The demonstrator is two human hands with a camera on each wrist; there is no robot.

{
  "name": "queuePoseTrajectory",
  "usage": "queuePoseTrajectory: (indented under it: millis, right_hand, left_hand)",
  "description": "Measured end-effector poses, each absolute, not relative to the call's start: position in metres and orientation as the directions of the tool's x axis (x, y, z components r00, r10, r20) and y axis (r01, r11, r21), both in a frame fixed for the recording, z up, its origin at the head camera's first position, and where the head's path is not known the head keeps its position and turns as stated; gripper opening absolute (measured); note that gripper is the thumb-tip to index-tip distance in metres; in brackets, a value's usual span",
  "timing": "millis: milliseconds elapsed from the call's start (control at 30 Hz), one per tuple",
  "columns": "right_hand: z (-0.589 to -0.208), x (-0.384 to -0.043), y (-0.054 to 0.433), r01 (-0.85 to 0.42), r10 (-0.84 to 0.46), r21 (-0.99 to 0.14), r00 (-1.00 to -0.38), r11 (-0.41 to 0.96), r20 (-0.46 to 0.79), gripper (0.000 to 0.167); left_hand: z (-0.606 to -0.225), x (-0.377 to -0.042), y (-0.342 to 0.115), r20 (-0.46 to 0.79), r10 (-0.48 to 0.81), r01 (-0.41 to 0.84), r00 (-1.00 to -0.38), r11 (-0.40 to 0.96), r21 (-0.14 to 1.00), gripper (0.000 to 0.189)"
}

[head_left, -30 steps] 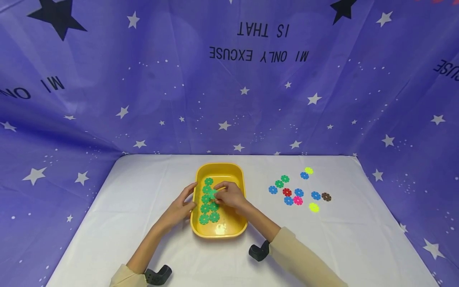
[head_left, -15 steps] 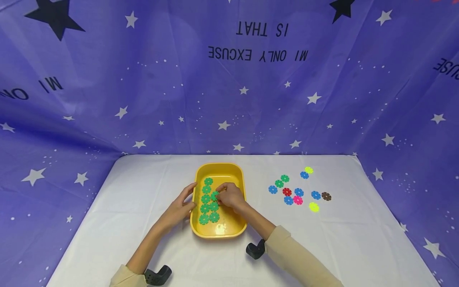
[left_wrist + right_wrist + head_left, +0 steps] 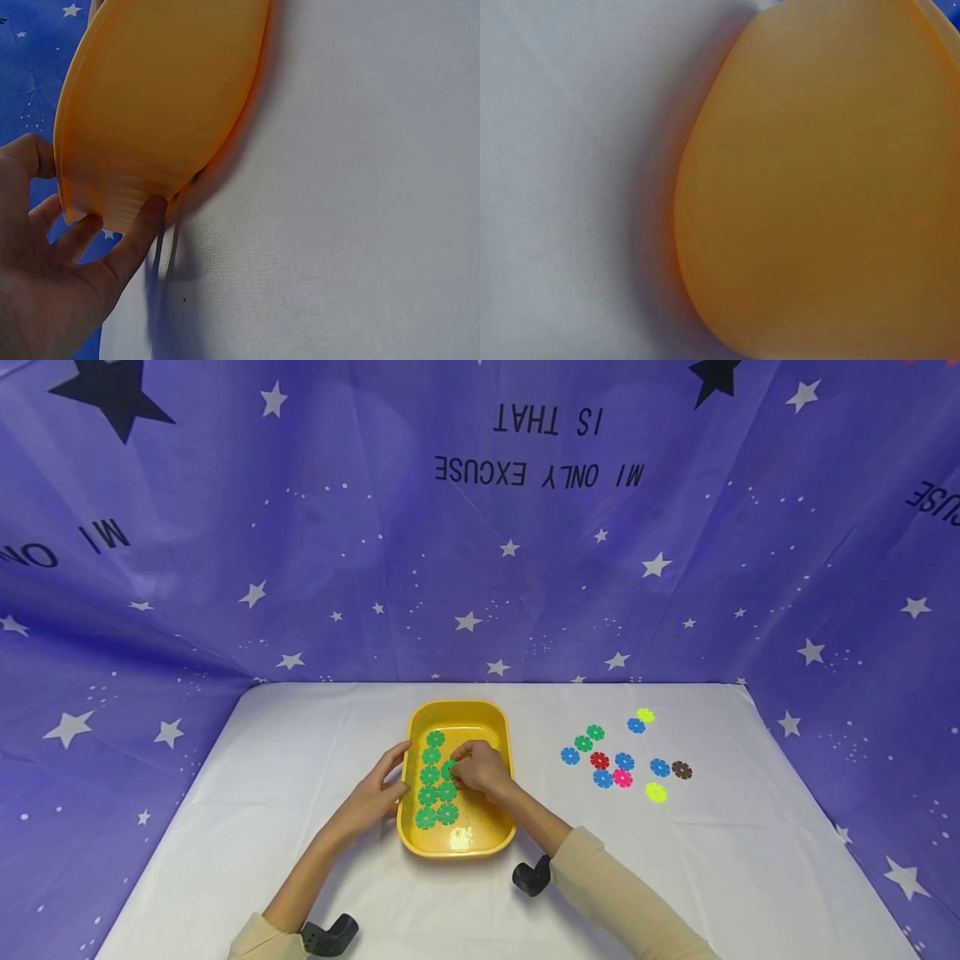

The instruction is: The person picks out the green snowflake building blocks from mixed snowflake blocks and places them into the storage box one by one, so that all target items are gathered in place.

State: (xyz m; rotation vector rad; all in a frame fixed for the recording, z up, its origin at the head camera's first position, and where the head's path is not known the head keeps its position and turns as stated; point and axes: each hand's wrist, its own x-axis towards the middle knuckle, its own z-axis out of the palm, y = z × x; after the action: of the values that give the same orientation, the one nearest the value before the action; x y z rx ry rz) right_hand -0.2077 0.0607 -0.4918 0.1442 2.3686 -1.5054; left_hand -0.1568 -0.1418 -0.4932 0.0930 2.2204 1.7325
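In the head view a yellow plastic tub (image 3: 483,847) stands on the white table. Inside it, green notched discs (image 3: 426,817) lie in a longer left column and a shorter one beside it. My right hand (image 3: 482,771) reaches into the tub and pinches a green snowflake disc (image 3: 447,769) at the top of the shorter column; the fingers partly cover it. My left hand (image 3: 381,791) holds the tub's left side at the rim. The left wrist view shows those fingers (image 3: 142,229) against the tub's outer wall (image 3: 165,97). Only the tub's wall (image 3: 817,187) and cloth fill the right wrist view.
Right of the tub lie loose discs: blue (image 3: 624,762), red (image 3: 599,761), pink (image 3: 622,778), brown (image 3: 682,770), yellow (image 3: 656,792) and green (image 3: 583,743). A purple star-printed curtain (image 3: 420,568) rises behind the table and along both sides.
The right hand has brought its green disc down from above the left column to the top of the shorter column. The left hand stays on the tub.
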Motion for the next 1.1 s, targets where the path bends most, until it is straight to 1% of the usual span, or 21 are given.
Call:
queuePoseTrajectory:
  millis: [467,600,733,800,900,1000,1100]
  right_hand:
    - [-0.489,-0.207,0.060,0.239,-0.094,-0.845,-0.943,0.479,-0.320,0.018]
    - [-0.487,-0.205,0.062,0.233,-0.117,-0.868,-0.943,0.439,-0.312,0.019]
    - [-0.476,-0.203,0.069,0.207,-0.182,-0.914,-0.942,0.350,-0.283,0.022]
    - [-0.466,-0.201,0.074,0.189,-0.210,-0.932,-0.942,0.309,-0.261,0.024]
    - [-0.451,-0.197,0.087,0.152,-0.221,-0.946,-0.950,0.286,-0.220,0.021]
    - [-0.439,-0.195,0.106,0.127,-0.202,-0.952,-0.961,0.277,-0.187,0.018]
    - [-0.432,-0.194,0.131,0.104,-0.162,-0.952,-0.974,0.289,-0.155,0.018]
  left_hand:
    - [-0.491,-0.156,-0.142,-0.211,0.256,-0.146,-0.944,0.249,0.957,0.069]
    - [-0.490,-0.156,-0.142,-0.210,0.256,-0.144,-0.944,0.256,0.956,0.070]
    - [-0.490,-0.157,-0.141,-0.210,0.254,-0.143,-0.944,0.260,0.955,0.069]
    - [-0.490,-0.157,-0.140,-0.210,0.252,-0.143,-0.945,0.259,0.955,0.069]
    - [-0.491,-0.157,-0.140,-0.206,0.250,-0.140,-0.946,0.257,0.956,0.070]
    - [-0.491,-0.156,-0.141,-0.199,0.252,-0.136,-0.947,0.249,0.959,0.070]
    - [-0.491,-0.156,-0.141,-0.199,0.252,-0.136,-0.947,0.246,0.960,0.070]
